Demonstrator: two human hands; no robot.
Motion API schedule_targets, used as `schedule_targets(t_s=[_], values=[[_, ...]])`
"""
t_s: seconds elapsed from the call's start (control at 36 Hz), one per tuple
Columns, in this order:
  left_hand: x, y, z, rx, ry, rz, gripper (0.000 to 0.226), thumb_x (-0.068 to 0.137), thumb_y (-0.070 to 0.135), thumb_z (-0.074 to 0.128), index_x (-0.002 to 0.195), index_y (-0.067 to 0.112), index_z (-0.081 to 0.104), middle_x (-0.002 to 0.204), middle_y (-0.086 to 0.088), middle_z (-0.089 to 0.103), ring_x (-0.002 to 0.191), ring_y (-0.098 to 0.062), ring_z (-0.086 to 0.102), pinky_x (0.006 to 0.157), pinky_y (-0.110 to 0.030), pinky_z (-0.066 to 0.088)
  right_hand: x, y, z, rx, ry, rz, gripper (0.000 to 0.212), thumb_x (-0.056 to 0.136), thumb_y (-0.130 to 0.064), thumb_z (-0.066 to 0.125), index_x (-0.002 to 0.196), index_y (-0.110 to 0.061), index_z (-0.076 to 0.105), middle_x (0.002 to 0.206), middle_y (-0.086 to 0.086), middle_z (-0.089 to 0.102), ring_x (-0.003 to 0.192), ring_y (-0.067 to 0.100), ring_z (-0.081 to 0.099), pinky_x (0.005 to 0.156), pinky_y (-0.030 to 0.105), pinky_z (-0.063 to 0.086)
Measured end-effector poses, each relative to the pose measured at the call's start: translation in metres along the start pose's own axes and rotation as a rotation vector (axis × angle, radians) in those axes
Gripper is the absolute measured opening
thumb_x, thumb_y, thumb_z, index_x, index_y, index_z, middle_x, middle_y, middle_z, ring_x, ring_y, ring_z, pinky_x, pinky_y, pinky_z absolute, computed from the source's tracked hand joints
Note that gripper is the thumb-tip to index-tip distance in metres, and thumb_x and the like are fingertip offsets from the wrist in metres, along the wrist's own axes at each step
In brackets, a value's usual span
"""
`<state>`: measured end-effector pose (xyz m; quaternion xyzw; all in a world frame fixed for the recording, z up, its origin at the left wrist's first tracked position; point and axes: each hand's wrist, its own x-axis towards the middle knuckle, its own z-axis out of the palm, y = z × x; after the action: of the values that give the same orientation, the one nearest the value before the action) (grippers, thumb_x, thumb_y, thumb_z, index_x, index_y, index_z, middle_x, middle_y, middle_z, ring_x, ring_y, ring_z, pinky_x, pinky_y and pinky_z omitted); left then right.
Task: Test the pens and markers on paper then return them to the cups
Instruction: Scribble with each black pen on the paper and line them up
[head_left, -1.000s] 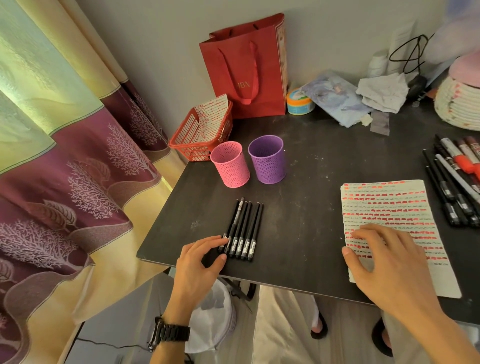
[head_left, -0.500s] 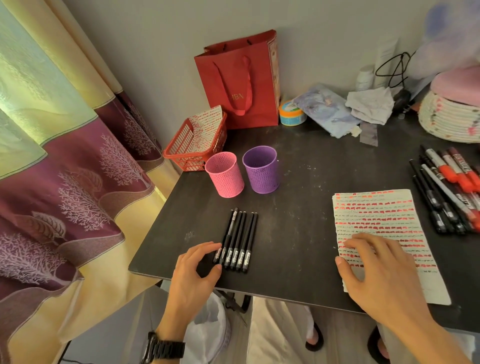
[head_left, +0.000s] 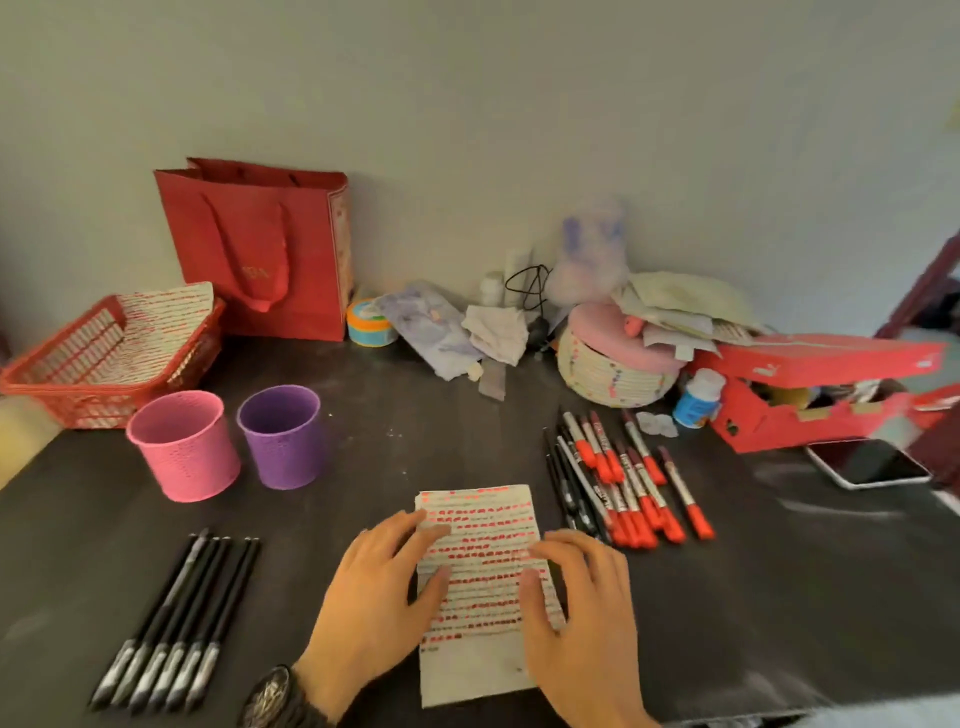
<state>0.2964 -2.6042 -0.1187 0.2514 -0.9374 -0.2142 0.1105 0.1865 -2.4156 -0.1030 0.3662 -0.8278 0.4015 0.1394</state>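
A dark matte table (head_left: 363, 467) holds a pink mesh cup (head_left: 182, 447) and a purple mesh cup (head_left: 283, 436) at far left. A white paper sheet (head_left: 483, 530), striped with red test marks, lies at centre. The left hand (head_left: 374, 587) and right hand (head_left: 582, 597) press its side edges, fingers straight, holding nothing. Red-capped markers (head_left: 623, 483) lie just beside the right fingertips — a row of black pens (head_left: 176, 618) lies well left, shafts pointing away from the person.

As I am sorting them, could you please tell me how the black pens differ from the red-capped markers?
The black pens are all dark and slim; the red-capped markers have pale barrels. The pens lie in a neat parallel row left of the paper; the markers lie looser, right of it. Both rest on the table, outside the pink cup and purple cup.
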Motion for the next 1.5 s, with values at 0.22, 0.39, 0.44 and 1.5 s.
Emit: schedule_targets(t_s=[0.22, 0.39, 0.44, 1.5], values=[[0.001, -0.016, 0.024, 0.064, 0.008, 0.019, 0.058, 0.095, 0.069, 0.023, 0.150, 0.053, 0.025, 0.164, 0.021, 0.011, 0.151, -0.004, 0.008, 0.118, -0.030, -0.003, 0.049, 0.065, -0.032, -0.211, -0.165, 0.252, 0.021, 0.091, -0.037, 0.067, 0.109, -0.036, 0.056, 0.104, -0.016, 0.054, 0.106, 0.012, 0.051, 0.077, 0.024, 0.040], [0.000, -0.014, 0.022, 0.022, 0.022, 0.006, 0.051, 0.098, 0.061, 0.037, 0.148, 0.051, 0.033, 0.164, 0.018, 0.018, 0.151, -0.008, 0.015, 0.118, -0.028, 0.002, 0.092, 0.060, -0.014, -0.473, -0.300, 0.213, 0.038, 0.095, -0.057, 0.054, 0.122, -0.031, 0.062, 0.119, -0.007, 0.063, 0.113, 0.016, 0.055, 0.083, 0.033, 0.049], [0.000, -0.013, 0.021, 0.001, 0.038, 0.006, 0.050, 0.098, 0.059, 0.037, 0.147, 0.050, 0.036, 0.162, 0.018, 0.022, 0.150, -0.008, 0.018, 0.119, -0.029, 0.007, 0.104, 0.053, -0.006, -0.559, -0.344, 0.190, 0.044, 0.095, -0.062, 0.050, 0.123, -0.030, 0.061, 0.120, -0.005, 0.064, 0.113, 0.018, 0.057, 0.085, 0.036, 0.050], [-0.124, 0.039, -0.006, -0.567, -0.007, 0.072, 0.041, 0.093, 0.046, 0.059, 0.134, 0.044, 0.053, 0.113, 0.021, 0.069, 0.103, 0.001, 0.065, 0.086, -0.025, 0.053, -0.067, -0.072, -0.021, 0.918, -0.409, 0.656, 0.014, 0.073, -0.040, 0.075, 0.080, -0.029, 0.079, 0.065, -0.003, 0.069, 0.058, 0.011, 0.059, 0.053, 0.021, 0.047]])
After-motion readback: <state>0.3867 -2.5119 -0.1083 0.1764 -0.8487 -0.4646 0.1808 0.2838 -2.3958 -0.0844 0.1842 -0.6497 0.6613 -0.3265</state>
